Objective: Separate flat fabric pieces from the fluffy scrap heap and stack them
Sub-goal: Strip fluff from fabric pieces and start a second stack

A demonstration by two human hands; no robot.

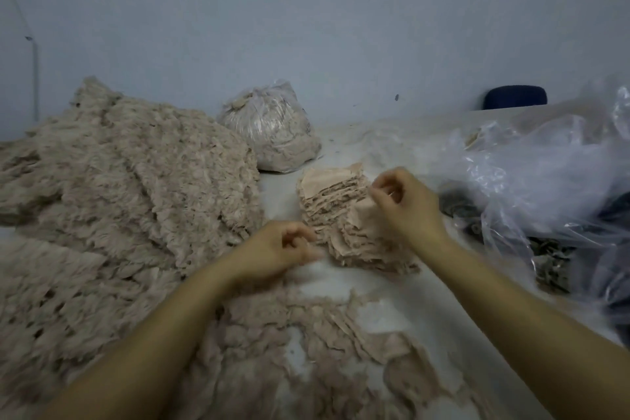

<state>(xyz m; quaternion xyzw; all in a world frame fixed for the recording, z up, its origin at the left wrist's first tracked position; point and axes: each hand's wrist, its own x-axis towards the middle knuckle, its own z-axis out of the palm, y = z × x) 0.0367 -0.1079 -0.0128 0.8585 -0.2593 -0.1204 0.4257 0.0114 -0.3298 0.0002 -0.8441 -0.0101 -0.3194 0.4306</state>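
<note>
A big heap of fluffy beige scraps (129, 174) covers the left of the white table (283, 194). More thin scraps (306, 334) lie spread under my forearms. A leaning stack of flat beige fabric pieces (337, 211) stands at the centre. My right hand (405, 204) is at the stack's right side, fingers curled, pinching the edge of the top piece. My left hand (279, 249) hovers at the stack's lower left with fingers curled; it is blurred, and whether it holds fabric is unclear.
A tied clear plastic bag full of beige scraps (272, 129) sits behind the stack by the wall. Crumpled clear plastic (545, 174) with dark material under it fills the right side. A dark blue chair back (514, 97) shows beyond the table.
</note>
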